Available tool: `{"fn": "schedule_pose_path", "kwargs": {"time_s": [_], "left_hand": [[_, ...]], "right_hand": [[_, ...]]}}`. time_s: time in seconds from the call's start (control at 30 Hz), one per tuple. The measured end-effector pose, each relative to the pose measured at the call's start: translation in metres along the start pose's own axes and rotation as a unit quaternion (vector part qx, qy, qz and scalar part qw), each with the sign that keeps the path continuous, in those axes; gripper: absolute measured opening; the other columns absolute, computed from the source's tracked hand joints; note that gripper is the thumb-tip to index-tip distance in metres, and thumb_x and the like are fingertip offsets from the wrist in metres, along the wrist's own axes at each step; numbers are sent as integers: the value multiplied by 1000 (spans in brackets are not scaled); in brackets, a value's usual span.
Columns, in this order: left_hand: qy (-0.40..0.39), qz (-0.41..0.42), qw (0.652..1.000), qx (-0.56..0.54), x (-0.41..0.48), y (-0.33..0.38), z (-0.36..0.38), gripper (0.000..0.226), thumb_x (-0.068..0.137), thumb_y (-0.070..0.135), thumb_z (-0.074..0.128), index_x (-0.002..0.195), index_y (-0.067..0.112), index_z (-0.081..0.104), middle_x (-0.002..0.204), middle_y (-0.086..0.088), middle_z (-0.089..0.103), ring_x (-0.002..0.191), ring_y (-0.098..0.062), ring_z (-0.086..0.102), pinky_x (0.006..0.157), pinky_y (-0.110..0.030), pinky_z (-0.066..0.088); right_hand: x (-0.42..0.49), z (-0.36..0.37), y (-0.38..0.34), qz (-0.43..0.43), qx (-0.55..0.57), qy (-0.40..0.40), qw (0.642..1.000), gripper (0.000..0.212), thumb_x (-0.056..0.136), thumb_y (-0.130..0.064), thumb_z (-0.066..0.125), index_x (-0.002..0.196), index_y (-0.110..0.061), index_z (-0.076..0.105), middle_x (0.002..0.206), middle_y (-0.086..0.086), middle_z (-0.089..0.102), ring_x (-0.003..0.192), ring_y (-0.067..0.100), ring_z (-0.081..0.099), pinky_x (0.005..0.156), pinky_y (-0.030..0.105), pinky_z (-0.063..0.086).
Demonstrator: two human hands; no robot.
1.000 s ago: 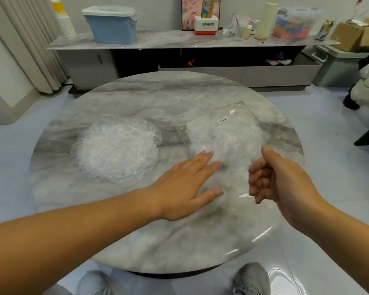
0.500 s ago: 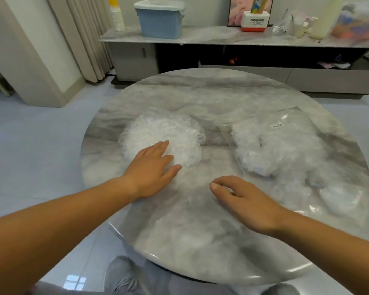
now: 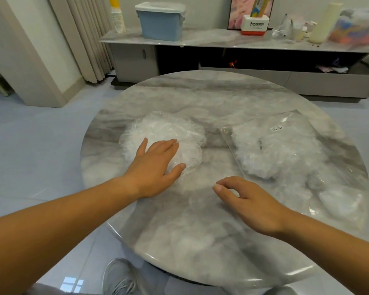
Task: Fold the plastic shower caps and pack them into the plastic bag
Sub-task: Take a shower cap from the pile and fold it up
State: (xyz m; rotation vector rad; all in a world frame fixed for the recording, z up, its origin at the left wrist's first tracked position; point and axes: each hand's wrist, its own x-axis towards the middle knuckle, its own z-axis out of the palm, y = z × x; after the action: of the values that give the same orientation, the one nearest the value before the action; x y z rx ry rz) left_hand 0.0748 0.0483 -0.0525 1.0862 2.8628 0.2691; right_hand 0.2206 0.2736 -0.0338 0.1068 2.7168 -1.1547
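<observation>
Risk: shower caps (image 3: pixel 175 130) may cling, several lifting together. Left hand (image 3: pixel 156 165) flat on them; right hand (image 3: pixel 251 203) loose, empty.

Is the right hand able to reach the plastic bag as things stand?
Probably yes. The right hand is close beside the plastic bag, holding nothing, with only bare table between them. The left hand rests on the shower caps, well aside.

Marble table (image 3: pixel 211 99) — shower caps (image 3: pixel 185 133); seemingly part-filled plastic bag (image 3: pixel 285 150).
</observation>
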Motion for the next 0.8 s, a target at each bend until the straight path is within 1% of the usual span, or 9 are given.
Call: {"fn": "schedule_pose_path", "kwargs": {"time_s": [0.1,0.2,0.27,0.37,0.43,0.5,0.57,0.67,0.8], "left_hand": [[49,112,992,40,-18,9,-4,77,98,63,20,158,15,31,165,-1,28,152,-17,22,127,-39,6],[51,217,973,61,-54,28,2,68,101,58,33,150,12,45,157,-8,42,145,-23,39,120,-42,31],[25,262,962,72,-78,38,14,64,101,59,36,144,15,54,153,-7,49,139,-22,47,114,-39,40],[-20,294,955,48,-102,42,30,57,102,59,38,139,20,57,149,0,53,133,-17,52,109,-33,43],[-41,299,953,31,-107,41,33,53,102,55,39,139,22,57,145,3,55,129,-14,54,107,-31,45],[-61,290,955,-10,-106,41,33,49,102,51,41,140,24,55,145,6,54,129,-13,53,106,-30,47],[-83,254,959,-90,-101,39,30,49,101,50,45,141,25,55,144,11,55,128,-9,52,103,-27,47],[-58,146,960,-232,-91,33,27,43,94,46,62,133,26,65,130,15,64,119,2,56,101,-19,46],[-55,-16,922,-382,-82,28,26,26,85,31,80,110,34,74,107,19,71,103,-1,64,91,-26,55]], "right_hand": [[-3,-1,6,-49,-11,70,996,40,96,-60,39,118,-37,64,131,-28,51,123,-11,46,104,20,42],[-11,0,10,-135,-67,143,978,45,94,-61,42,125,-34,61,147,-20,40,140,-4,30,108,12,26],[-17,3,15,-186,-105,147,966,48,93,-58,50,129,-28,59,150,-12,41,142,5,32,112,20,29],[-22,13,20,-237,-182,138,944,55,92,-56,59,132,-20,59,150,-1,45,143,19,37,115,37,34],[-24,19,17,-252,-205,147,934,54,90,-54,63,130,-18,61,151,3,46,145,23,36,117,39,30],[-25,22,13,-268,-188,136,935,47,90,-53,63,122,-19,65,143,1,52,139,19,43,114,33,33],[-27,24,14,-256,-157,75,951,43,92,-59,58,112,-23,69,123,-9,62,122,7,54,103,27,43],[-27,30,18,-156,-90,-36,983,43,89,-69,51,103,-32,68,100,-19,65,98,1,60,88,27,51],[-20,33,18,-86,-1,-23,996,31,85,-62,65,94,-33,68,91,-16,69,89,4,65,81,21,52]]}}
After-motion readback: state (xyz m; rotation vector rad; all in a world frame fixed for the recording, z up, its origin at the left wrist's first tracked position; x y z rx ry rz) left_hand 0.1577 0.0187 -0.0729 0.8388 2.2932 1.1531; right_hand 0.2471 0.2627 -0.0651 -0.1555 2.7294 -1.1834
